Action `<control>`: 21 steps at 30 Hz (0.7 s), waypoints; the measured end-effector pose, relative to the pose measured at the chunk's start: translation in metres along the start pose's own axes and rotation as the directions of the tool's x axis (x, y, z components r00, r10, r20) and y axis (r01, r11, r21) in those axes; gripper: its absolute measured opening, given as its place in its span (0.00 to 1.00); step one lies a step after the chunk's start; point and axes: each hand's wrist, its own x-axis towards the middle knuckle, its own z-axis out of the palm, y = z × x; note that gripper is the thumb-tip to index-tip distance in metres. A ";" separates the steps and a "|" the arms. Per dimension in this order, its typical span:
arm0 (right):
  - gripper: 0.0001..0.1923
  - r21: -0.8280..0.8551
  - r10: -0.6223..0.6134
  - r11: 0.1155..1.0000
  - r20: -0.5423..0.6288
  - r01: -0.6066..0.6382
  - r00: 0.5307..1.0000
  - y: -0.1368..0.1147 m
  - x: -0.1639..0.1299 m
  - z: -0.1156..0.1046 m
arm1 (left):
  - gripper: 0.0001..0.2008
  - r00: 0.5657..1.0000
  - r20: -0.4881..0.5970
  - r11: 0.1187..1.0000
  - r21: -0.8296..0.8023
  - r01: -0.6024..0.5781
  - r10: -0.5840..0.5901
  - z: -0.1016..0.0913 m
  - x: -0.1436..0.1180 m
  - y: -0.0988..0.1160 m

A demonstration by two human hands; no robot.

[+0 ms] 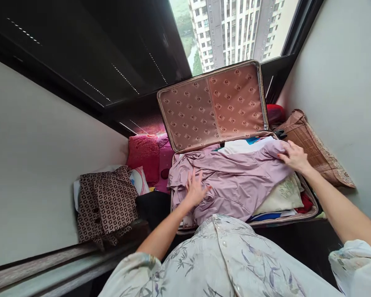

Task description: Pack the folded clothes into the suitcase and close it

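- The left hand (195,188) lies flat with fingers spread on the purple shirt (235,181).
- The right hand (293,156) presses open on the shirt's far right edge.
- The shirt lies on top of clothes in the open suitcase (312,206).
- A brown patterned cloth (109,200) sits far left.

Pale plain walls (34,165) closed in both sides of a narrow nook. Daylight came through a dark-framed window (235,29), where a tall apartment block (231,24) stood beyond.
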 end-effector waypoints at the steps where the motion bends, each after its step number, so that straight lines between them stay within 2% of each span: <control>1: 0.33 -0.120 -0.061 0.991 0.049 0.067 0.997 -0.003 -0.009 0.009 | 0.48 0.998 0.027 0.998 0.018 -0.065 0.064 0.015 -0.021 0.008; 3: 0.40 -0.283 -0.136 0.939 0.208 0.193 0.969 -0.010 -0.025 0.026 | 0.52 0.990 0.062 0.990 0.063 -0.130 0.126 0.037 -0.055 0.015; 4: 0.41 -0.321 -0.132 0.922 0.268 0.218 0.954 -0.013 -0.030 0.034 | 0.52 0.989 0.071 0.986 0.095 -0.137 0.131 0.045 -0.067 0.013; 6: 0.39 -0.356 -0.047 0.917 0.350 0.180 0.935 -0.017 -0.034 0.050 | 0.51 0.990 0.076 0.979 0.160 -0.130 0.119 0.054 -0.075 0.001; 9: 0.36 -0.382 0.111 0.924 0.352 0.034 0.929 -0.018 -0.032 0.068 | 0.52 0.991 0.083 0.968 0.220 -0.118 0.102 0.061 -0.062 -0.026; 11: 0.35 -0.390 0.146 0.921 0.320 -0.011 0.936 -0.019 -0.030 0.073 | 0.52 0.992 0.085 0.965 0.238 -0.111 0.093 0.066 -0.049 -0.040; 13: 0.36 -0.389 0.149 0.921 0.325 -0.012 0.934 -0.021 -0.027 0.073 | 0.52 0.992 0.089 0.962 0.250 -0.112 0.092 0.070 -0.040 -0.049; 17: 0.37 -0.377 0.162 0.926 0.430 0.014 0.888 -0.028 -0.015 0.061 | 0.54 0.989 0.104 0.958 0.257 -0.127 0.103 0.074 -0.038 -0.051; 21: 0.37 -0.342 0.054 0.934 0.416 0.101 0.908 -0.035 0.000 0.057 | 0.55 0.989 0.106 0.965 0.232 -0.124 0.101 0.072 -0.039 -0.049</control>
